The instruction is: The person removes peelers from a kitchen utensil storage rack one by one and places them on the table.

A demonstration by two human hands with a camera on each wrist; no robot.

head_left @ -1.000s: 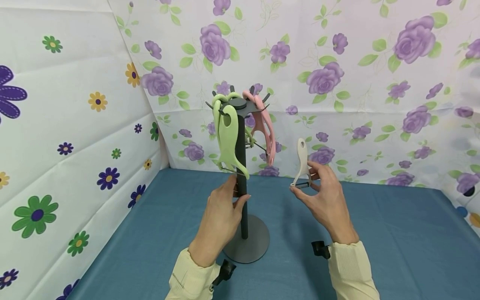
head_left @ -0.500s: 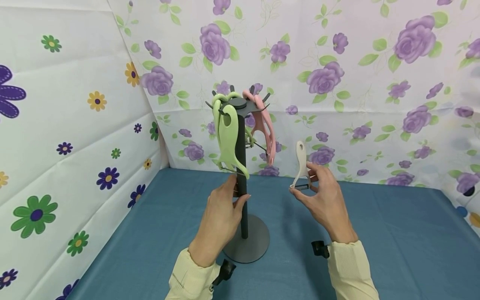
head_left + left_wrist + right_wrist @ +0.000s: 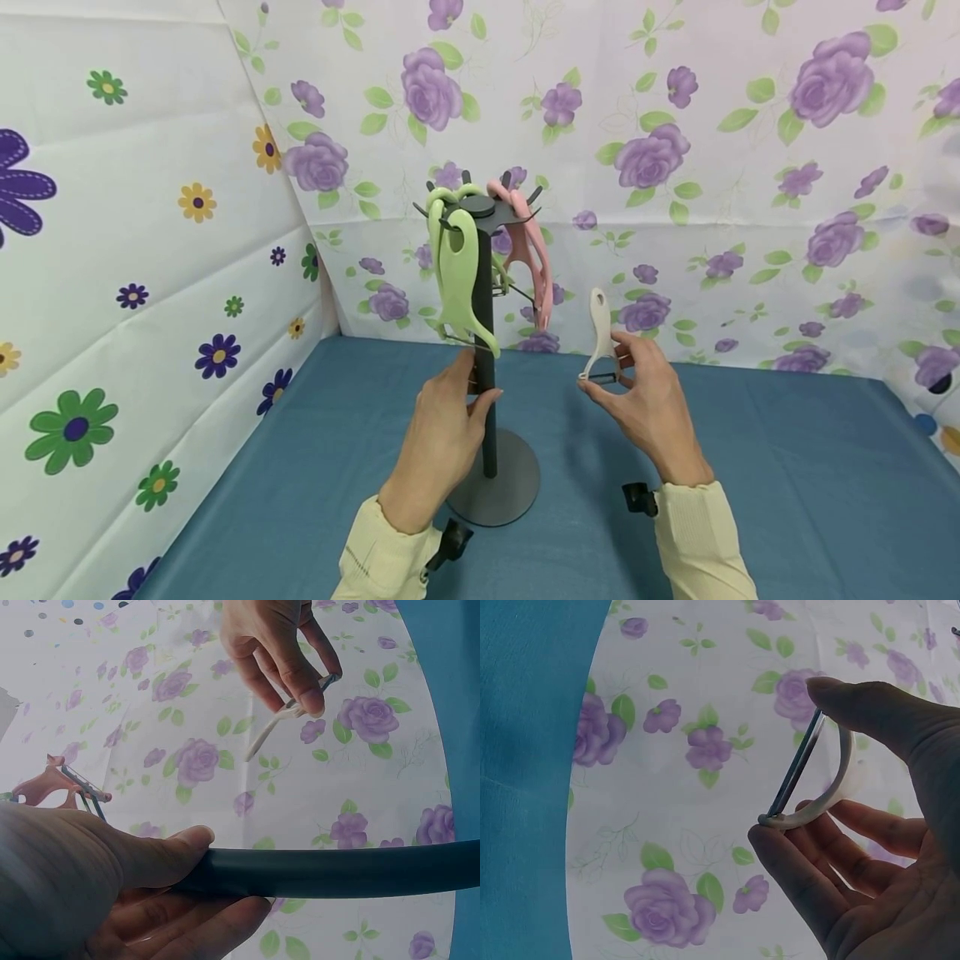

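A person's left hand (image 3: 442,425) grips a dark stand (image 3: 484,283), fingers narrowed around the pole (image 3: 490,442) below the hooks (image 3: 535,195), while the right hand (image 3: 648,400) pinches a white peeler (image 3: 601,321) above the blue tabletop (image 3: 787,475), right of the stand and apart from it. Thumb (image 3: 859,705) and finger (image 3: 780,859) press at opposite ends of the blade (image 3: 796,763), with the handle pointing up. That pinch looks like the weak point: a slip could let the peeler swivel or drop, or bring skin against the blade, whose edge cannot be made out. Loaded high over a flat round base (image 3: 517,492), the stand could tip under a sideways pull, and a knock could shake its load loose. No container shows; the stand does the holding, green peelers (image 3: 457,275) mostly on its left, pink peelers (image 3: 536,250) on its right, hung by their handles.
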